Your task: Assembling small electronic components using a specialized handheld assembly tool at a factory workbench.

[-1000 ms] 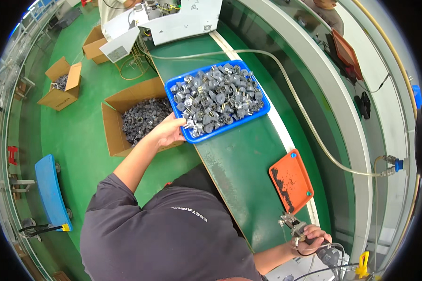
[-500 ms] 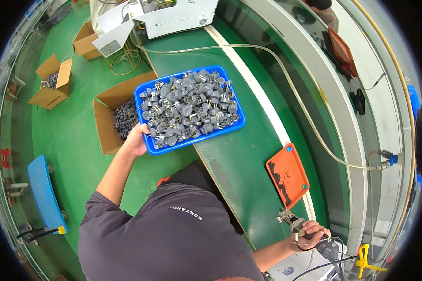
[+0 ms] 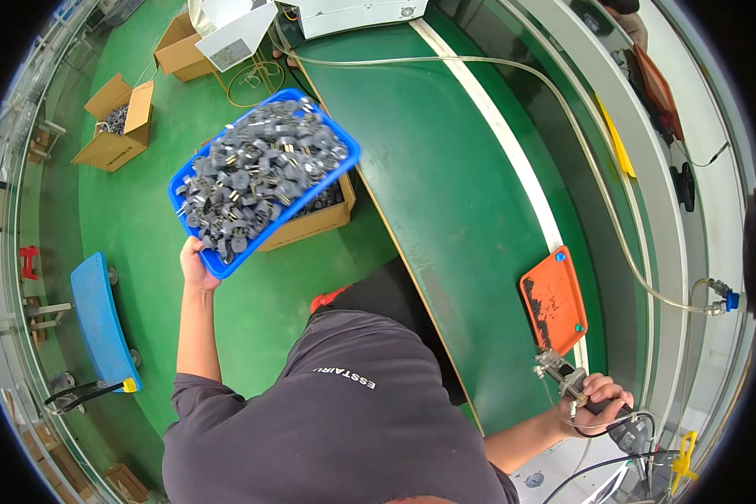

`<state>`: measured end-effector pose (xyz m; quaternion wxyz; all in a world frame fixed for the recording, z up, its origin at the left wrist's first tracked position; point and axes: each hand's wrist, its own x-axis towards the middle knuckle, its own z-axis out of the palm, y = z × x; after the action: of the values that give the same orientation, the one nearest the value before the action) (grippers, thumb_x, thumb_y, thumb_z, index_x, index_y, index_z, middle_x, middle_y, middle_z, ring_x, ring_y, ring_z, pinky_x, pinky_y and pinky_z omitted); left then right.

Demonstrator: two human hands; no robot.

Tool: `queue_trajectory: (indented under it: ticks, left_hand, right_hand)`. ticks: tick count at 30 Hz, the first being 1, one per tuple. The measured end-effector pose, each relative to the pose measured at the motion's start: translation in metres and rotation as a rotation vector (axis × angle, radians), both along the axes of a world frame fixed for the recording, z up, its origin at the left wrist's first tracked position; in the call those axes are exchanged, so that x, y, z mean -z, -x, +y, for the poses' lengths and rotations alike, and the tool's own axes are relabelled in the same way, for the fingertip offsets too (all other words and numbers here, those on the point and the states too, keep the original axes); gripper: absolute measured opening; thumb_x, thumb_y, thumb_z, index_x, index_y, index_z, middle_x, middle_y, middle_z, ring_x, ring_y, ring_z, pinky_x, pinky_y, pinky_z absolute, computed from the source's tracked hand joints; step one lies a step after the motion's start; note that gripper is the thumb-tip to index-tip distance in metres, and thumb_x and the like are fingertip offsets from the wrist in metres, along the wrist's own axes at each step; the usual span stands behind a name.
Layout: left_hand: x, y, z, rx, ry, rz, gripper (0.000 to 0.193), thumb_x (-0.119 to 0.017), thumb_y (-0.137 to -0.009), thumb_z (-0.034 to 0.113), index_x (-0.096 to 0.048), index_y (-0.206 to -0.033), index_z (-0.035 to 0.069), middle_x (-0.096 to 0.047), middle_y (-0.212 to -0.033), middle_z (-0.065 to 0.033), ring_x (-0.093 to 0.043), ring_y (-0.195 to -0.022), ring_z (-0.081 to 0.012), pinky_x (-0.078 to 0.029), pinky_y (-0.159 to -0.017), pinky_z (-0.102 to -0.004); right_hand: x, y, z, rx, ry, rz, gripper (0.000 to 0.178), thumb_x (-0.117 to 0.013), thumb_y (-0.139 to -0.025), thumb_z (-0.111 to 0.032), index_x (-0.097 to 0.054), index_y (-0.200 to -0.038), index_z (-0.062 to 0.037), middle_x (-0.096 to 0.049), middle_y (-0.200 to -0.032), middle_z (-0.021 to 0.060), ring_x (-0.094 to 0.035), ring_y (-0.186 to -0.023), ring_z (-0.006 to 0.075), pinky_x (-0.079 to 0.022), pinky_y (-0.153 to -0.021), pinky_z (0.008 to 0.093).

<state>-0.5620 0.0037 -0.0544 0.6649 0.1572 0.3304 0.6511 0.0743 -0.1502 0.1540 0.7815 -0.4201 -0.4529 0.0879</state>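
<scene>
My left hand (image 3: 197, 264) grips the near corner of a blue plastic tray (image 3: 220, 267), fingers closed on its rim. Heaped in it are several grey plug-like parts (image 3: 256, 168) with metal pins. The tray hangs tilted off the bench's left side, above an open cardboard box (image 3: 332, 220), hiding most of that box. At the right, my right hand (image 3: 603, 401) is wrapped round a dark tool with a metal head (image 3: 563, 374); what kind of tool it is I cannot make out. Beyond the tool's head lies an orange tray (image 3: 567, 290) holding dark scraps.
The green bench (image 3: 445, 210) runs from my right side to a white machine (image 3: 353, 17) at the far end. A clear hose (image 3: 512, 67) crosses over it. To the left are a blue trolley (image 3: 101, 315) and cardboard boxes (image 3: 113, 139) on the floor.
The blue tray has swung left and tilted, from over the bench edge to above the cardboard box. My left hand still holds it. My right hand keeps hold of the tool.
</scene>
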Motion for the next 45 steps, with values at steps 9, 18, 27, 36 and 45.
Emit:
queue_trajectory:
  ticks: [9, 18, 27, 36, 45]
  left_hand:
    - [0.070, 0.076, 0.016, -0.187, 0.235, 0.160, 0.053, -0.048, -0.084, 0.010, -0.052, -0.135, -0.003, -0.066, -0.127, -0.0173, -0.066, -0.112, -0.0328, -0.053, -0.105, -0.0477]
    - [0.153, 0.110, 0.051, -0.053, 0.558, 0.488, 0.036, -0.053, -0.081, 0.014, -0.052, -0.117, 0.010, -0.063, -0.102, -0.0073, -0.069, -0.082, -0.0250, -0.064, -0.068, -0.0493]
    - [0.088, 0.130, 0.075, 0.036, 0.732, 1.162, 0.047, -0.056, -0.081, 0.021, -0.051, -0.124, 0.003, -0.063, -0.103, -0.0117, -0.069, -0.084, -0.0310, -0.061, -0.061, -0.0509]
    - [0.017, 0.098, 0.124, -0.055, 0.490, 1.617, 0.051, -0.053, -0.088, 0.022, -0.053, -0.133, -0.001, -0.071, -0.108, -0.0256, -0.072, -0.097, -0.0370, -0.058, -0.081, -0.0488]
    - [0.038, 0.020, 0.179, 0.161, 0.206, 2.206, 0.044, -0.052, -0.093, 0.015, -0.053, -0.136, 0.022, -0.073, -0.112, -0.0153, -0.070, -0.100, -0.0389, -0.056, -0.084, -0.0535]
  right_hand:
    - [-0.005, 0.014, 0.003, 0.078, 0.041, 0.002, 0.021, -0.054, -0.104, -0.027, -0.054, -0.107, -0.0066, -0.039, -0.067, 0.0016, -0.045, -0.059, 0.0152, -0.043, -0.059, 0.0292]
    - [0.007, -0.003, -0.006, 0.092, 0.069, -0.174, 0.032, -0.059, -0.102, -0.030, -0.052, -0.121, -0.0055, -0.041, -0.074, 0.0020, -0.046, -0.065, 0.0158, -0.043, -0.063, 0.0294]
    - [-0.002, 0.010, 0.018, 0.106, 0.079, -0.172, 0.033, -0.063, -0.100, -0.030, -0.053, -0.121, -0.0056, -0.042, -0.073, 0.0015, -0.046, -0.066, 0.0155, -0.043, -0.062, 0.0290]
    - [-0.007, 0.025, 0.027, 0.119, 0.093, 0.060, 0.020, -0.051, -0.105, -0.028, -0.054, -0.106, -0.0078, -0.039, -0.069, 0.0015, -0.042, -0.061, 0.0154, -0.042, -0.062, 0.0298]
    - [0.006, 0.012, 0.006, 0.190, 0.092, -0.095, 0.021, -0.050, -0.106, -0.028, -0.056, -0.105, -0.0081, -0.042, -0.069, 0.0019, -0.044, -0.062, 0.0154, -0.043, -0.062, 0.0299]
